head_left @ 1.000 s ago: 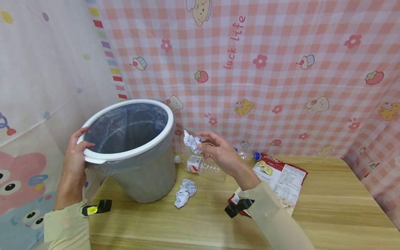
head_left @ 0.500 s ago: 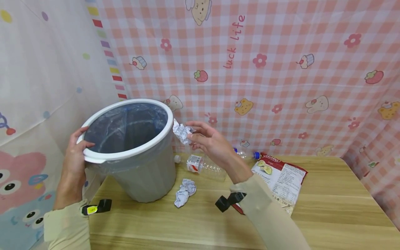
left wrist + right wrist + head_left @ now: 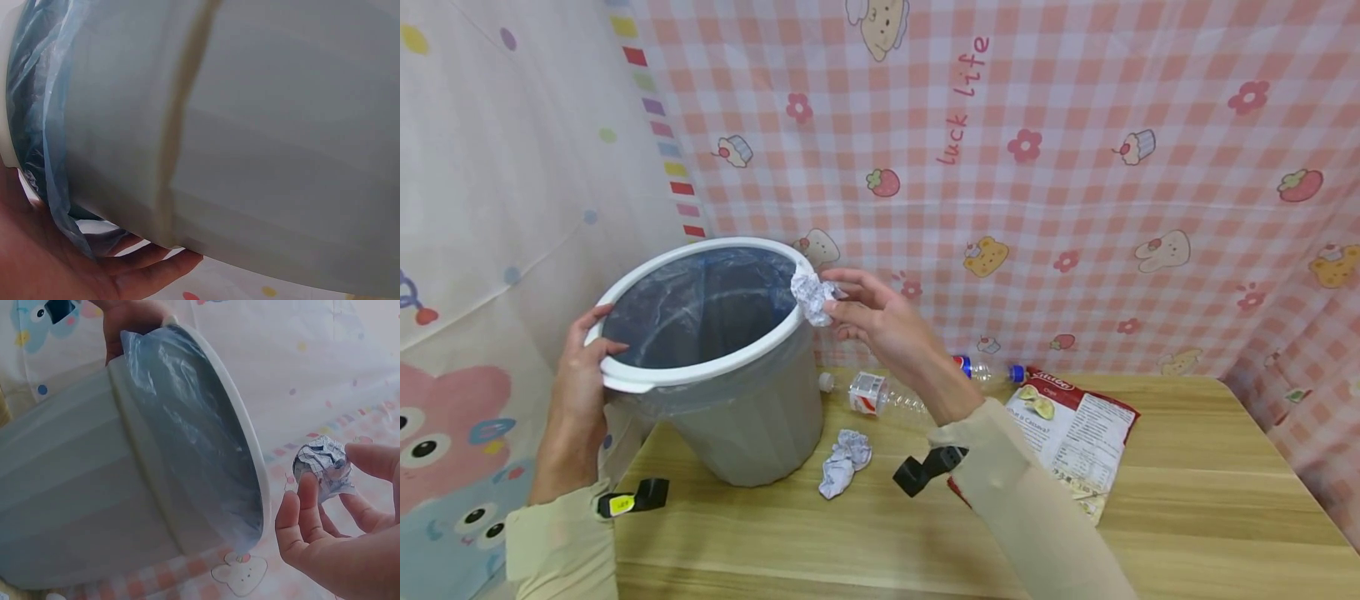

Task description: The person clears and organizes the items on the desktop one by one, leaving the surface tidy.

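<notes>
A: Start far left, head view.
B: Left hand [image 3: 576,375], left side of frame. Gripping the grey bin [image 3: 760,417] by its white rim, thumb and a finger over the edge; more fingers along the outer wall, lower left of the left wrist view.

A: Bin?
B: Left half, mid-height, on the wooden table [image 3: 1202,475]. Bluish see-through liner [image 3: 658,292] inside, folded over outside.

A: Paper?
B: Two. Held paper ball [image 3: 811,297], just left of frame centre, overlaps the bin's right edge in the head view; right wrist view shows a gap, so not touching. Loose crumpled paper [image 3: 844,462] on the table, lower centre.

A: Next?
B: White-capped bottle [image 3: 867,393], centre, lying down, partly behind the right hand [image 3: 883,321]. That hand, frame centre, pinches the held paper ball, thumb against fingers.

A: Rest?
B: Blue-capped bottle [image 3: 991,371], right of centre, lying by the checked cloth [image 3: 1075,108]. Then chip bag [image 3: 1078,433], lower right, flat, partly covered by the right sleeve [image 3: 1022,500].
</notes>
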Available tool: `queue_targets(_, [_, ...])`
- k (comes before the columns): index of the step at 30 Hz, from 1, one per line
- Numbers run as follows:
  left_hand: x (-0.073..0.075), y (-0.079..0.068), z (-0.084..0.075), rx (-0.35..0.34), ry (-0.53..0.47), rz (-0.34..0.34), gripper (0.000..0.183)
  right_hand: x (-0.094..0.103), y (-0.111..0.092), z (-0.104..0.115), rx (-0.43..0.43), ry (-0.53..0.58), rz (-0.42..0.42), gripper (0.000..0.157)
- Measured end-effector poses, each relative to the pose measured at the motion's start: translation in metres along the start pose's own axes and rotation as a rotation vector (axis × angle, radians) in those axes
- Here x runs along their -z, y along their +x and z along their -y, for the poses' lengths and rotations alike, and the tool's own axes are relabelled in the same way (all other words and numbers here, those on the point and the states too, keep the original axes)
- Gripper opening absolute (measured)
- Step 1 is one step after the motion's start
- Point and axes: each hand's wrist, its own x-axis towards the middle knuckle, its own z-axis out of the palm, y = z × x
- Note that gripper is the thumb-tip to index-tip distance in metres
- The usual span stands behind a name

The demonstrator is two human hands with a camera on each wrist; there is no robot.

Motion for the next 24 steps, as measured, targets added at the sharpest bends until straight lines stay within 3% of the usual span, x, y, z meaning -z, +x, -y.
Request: queue_targets(24, [-0.001,0.000,-0.001,0.001,0.005,-0.008,0.057,-0.039,0.032,0.008,-0.046,-0.100,-0.042,0.042])
